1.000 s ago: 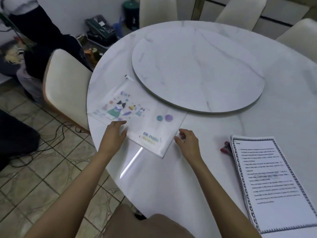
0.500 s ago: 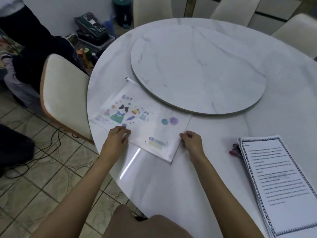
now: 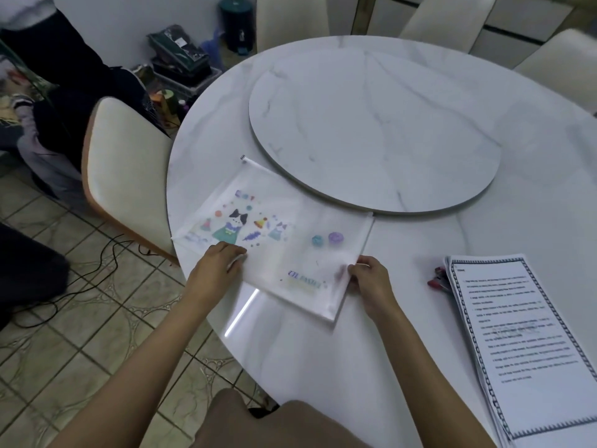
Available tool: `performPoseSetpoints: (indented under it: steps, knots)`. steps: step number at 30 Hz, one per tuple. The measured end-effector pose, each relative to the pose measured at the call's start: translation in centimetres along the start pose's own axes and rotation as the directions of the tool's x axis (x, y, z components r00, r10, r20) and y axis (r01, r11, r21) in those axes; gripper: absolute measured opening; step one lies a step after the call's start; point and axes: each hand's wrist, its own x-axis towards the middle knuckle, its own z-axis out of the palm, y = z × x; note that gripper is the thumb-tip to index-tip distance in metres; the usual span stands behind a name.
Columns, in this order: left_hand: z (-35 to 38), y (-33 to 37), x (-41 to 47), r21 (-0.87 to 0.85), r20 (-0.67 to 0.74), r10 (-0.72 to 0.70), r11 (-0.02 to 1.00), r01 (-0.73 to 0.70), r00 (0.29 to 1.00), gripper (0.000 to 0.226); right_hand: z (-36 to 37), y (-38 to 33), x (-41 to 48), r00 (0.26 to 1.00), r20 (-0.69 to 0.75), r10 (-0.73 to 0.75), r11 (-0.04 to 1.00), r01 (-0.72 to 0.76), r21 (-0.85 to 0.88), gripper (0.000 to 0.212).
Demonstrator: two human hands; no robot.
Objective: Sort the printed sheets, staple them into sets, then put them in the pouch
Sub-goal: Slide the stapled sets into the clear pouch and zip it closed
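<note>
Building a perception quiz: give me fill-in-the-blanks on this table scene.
Left hand and right hand both grip the ____.
Its print shows a ____.
The printed sheets lie to its ____.
The stapler beside the sheets is ____.
Answers: pouch; cat; right; red.

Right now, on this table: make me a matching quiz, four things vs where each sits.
Things:
1 pouch
2 printed sheets
3 turntable
4 chair

Places:
A centre of the table
B on the floor, left of the table
C near edge, held by left hand and right hand
D right side, beside a red thing

Pairs: 1-C, 2-D, 3-A, 4-B
</note>
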Motion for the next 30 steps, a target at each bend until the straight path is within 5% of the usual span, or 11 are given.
performPoseSetpoints:
  steps: [14, 30]
  knots:
    - [1.0, 1.2, -1.0, -0.042, -0.033, -0.141, 0.989, 0.14, 0.989, 0.037, -10.2, 4.8, -2.5, 0.997, 0.009, -0.083, 0.969, 0.083, -0.231, 0.019]
    - [1.2, 4.5, 0.1, -0.317, -0.027, -0.341, 0.894, 0.315, 0.94, 0.045, -13.5, 4.6, -4.1, 0.947, 0.172, -0.272, 0.953, 0.29, -0.091, 0.016]
